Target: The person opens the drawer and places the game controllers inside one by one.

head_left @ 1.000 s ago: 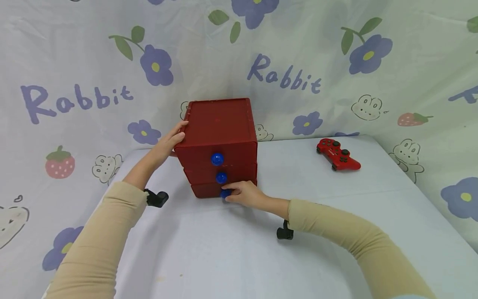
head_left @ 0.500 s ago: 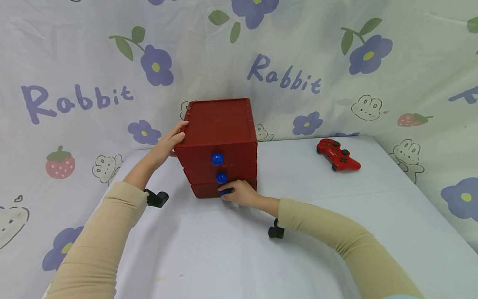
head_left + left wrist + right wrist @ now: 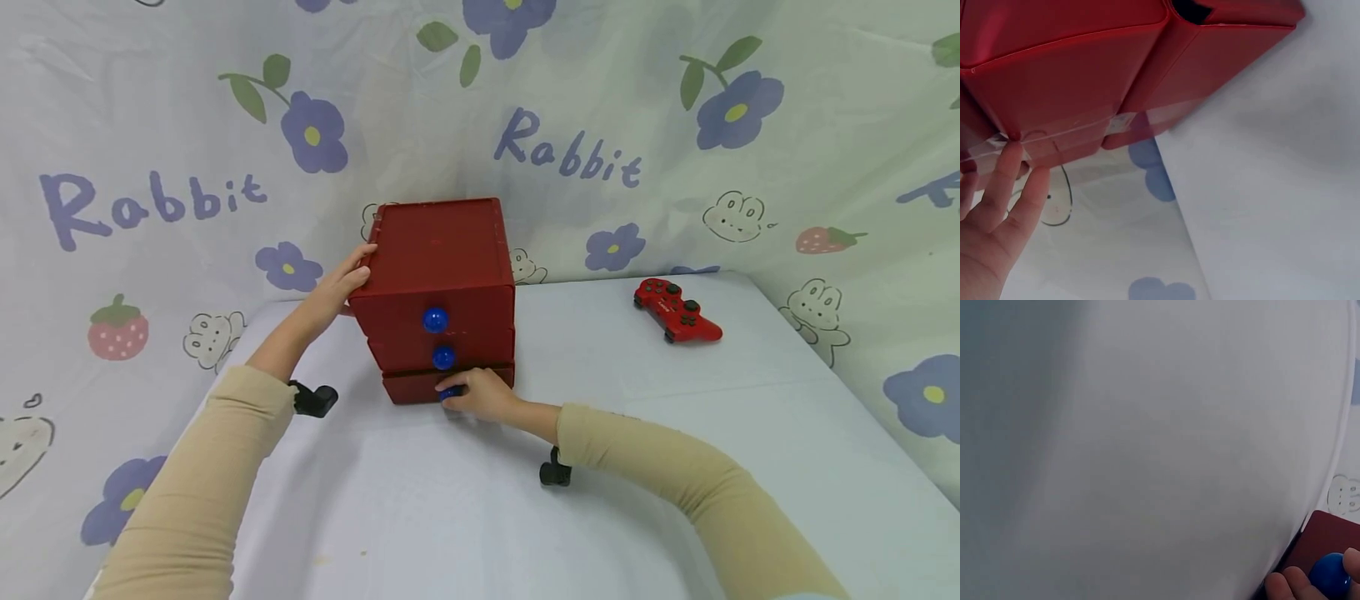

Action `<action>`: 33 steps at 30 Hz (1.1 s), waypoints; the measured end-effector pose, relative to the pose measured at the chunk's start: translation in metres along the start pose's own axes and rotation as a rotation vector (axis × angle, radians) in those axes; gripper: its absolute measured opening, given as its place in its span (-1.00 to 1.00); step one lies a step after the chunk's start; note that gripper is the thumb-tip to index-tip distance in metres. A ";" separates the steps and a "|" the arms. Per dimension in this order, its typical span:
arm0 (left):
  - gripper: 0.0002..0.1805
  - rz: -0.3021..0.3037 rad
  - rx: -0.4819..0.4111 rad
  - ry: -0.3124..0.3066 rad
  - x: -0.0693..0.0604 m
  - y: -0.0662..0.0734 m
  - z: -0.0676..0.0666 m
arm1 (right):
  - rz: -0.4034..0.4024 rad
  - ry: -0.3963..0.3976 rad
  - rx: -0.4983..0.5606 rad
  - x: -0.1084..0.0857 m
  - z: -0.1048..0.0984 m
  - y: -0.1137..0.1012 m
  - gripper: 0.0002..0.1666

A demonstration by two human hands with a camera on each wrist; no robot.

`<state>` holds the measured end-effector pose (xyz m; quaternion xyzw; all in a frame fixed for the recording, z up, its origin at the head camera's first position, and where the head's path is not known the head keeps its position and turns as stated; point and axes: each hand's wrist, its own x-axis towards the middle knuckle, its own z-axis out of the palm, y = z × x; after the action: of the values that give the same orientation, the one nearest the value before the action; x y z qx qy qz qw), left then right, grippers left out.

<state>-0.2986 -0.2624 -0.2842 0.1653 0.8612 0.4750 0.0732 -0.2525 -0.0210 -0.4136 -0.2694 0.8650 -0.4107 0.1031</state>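
A red cabinet [image 3: 442, 246] with three stacked drawers stands on the white table. Each drawer front carries a round blue knob. My left hand [image 3: 330, 292] rests against the cabinet's left side, its straight fingers touching the wall and upper edge; the left wrist view shows those fingers [image 3: 1007, 169] spread on the red side. With thumb and fingers my right hand [image 3: 483, 395] pinches the bottom knob [image 3: 450, 392], which also shows as a blue ball [image 3: 1330, 575] in the right wrist view. The bottom drawer [image 3: 411, 388] juts out slightly, a thin dark gap above it.
A red game controller [image 3: 677, 311] lies on the table [image 3: 600, 350] to the right of the cabinet. Behind stands a white curtain [image 3: 600, 67] printed with flowers and rabbits. A black wrist camera [image 3: 556, 469] hangs below the right sleeve.
My right hand has closed its fingers round the bottom knob. The bottom drawer has come slightly out toward me. My left hand stays on the cabinet's side.
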 end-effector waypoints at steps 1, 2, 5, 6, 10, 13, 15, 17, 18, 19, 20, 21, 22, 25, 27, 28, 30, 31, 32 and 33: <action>-0.36 0.000 0.003 -0.001 0.000 0.000 0.000 | 0.005 -0.007 -0.002 -0.002 0.001 -0.001 -0.69; -0.35 0.000 0.005 -0.001 0.000 -0.001 0.000 | 0.009 -0.013 -0.003 -0.004 0.001 -0.001 -0.68; -0.35 -0.003 0.005 0.002 0.001 -0.001 0.000 | 0.006 -0.015 0.004 -0.010 0.003 -0.003 -0.68; -0.35 -0.004 0.003 0.002 0.000 -0.001 0.000 | 0.002 -0.015 0.006 -0.011 0.004 -0.003 -0.68; -0.35 -0.003 -0.003 0.001 0.001 -0.001 -0.001 | -0.015 -0.027 0.020 -0.018 0.006 -0.004 -0.67; -0.36 -0.003 -0.006 -0.002 0.001 -0.001 -0.001 | -0.023 -0.034 0.027 -0.022 0.007 -0.006 -0.67; -0.35 -0.004 -0.008 -0.002 0.001 -0.001 0.000 | -0.024 -0.036 0.030 -0.025 0.008 -0.007 -0.67; -0.35 -0.004 -0.004 -0.001 0.001 -0.002 0.000 | -0.022 -0.040 0.037 -0.028 0.008 -0.009 -0.66; -0.35 -0.002 -0.003 -0.002 0.001 -0.001 0.000 | -0.021 -0.043 0.038 -0.030 0.009 -0.009 -0.66; -0.34 -0.001 -0.002 -0.002 0.001 -0.001 0.000 | -0.023 -0.046 0.040 -0.031 0.009 -0.010 -0.66; -0.34 0.000 0.001 -0.002 0.001 -0.001 0.000 | -0.023 -0.050 0.043 -0.032 0.010 -0.010 -0.66; -0.34 0.001 0.003 -0.003 0.001 -0.002 0.000 | -0.026 -0.053 0.044 -0.034 0.011 -0.011 -0.66; -0.34 0.001 0.003 -0.005 0.001 -0.002 -0.001 | -0.031 -0.056 0.044 -0.035 0.011 -0.012 -0.66; -0.33 -0.001 0.003 -0.008 0.000 -0.001 0.000 | -0.044 -0.064 0.037 -0.040 0.013 -0.013 -0.66; -0.34 -0.002 0.001 -0.009 0.000 0.000 -0.001 | -0.049 -0.068 0.030 -0.043 0.014 -0.015 -0.65; -0.34 -0.002 -0.001 -0.008 -0.001 0.000 -0.001 | -0.052 -0.071 0.026 -0.045 0.014 -0.016 -0.65; -0.34 -0.002 -0.003 -0.009 0.000 0.001 -0.001 | -0.055 -0.073 0.018 -0.047 0.015 -0.017 -0.65; -0.34 0.000 -0.004 -0.010 0.000 0.001 -0.001 | -0.055 -0.075 0.017 -0.048 0.016 -0.017 -0.65; -0.34 0.001 -0.004 -0.010 0.000 0.001 -0.001 | -0.055 -0.077 0.014 -0.049 0.016 -0.017 -0.65; -0.34 0.000 -0.004 -0.011 0.000 0.001 -0.001 | -0.056 -0.078 0.010 -0.051 0.017 -0.017 -0.64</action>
<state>-0.2991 -0.2631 -0.2830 0.1681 0.8597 0.4760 0.0783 -0.1969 -0.0135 -0.4137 -0.3087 0.8503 -0.4071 0.1266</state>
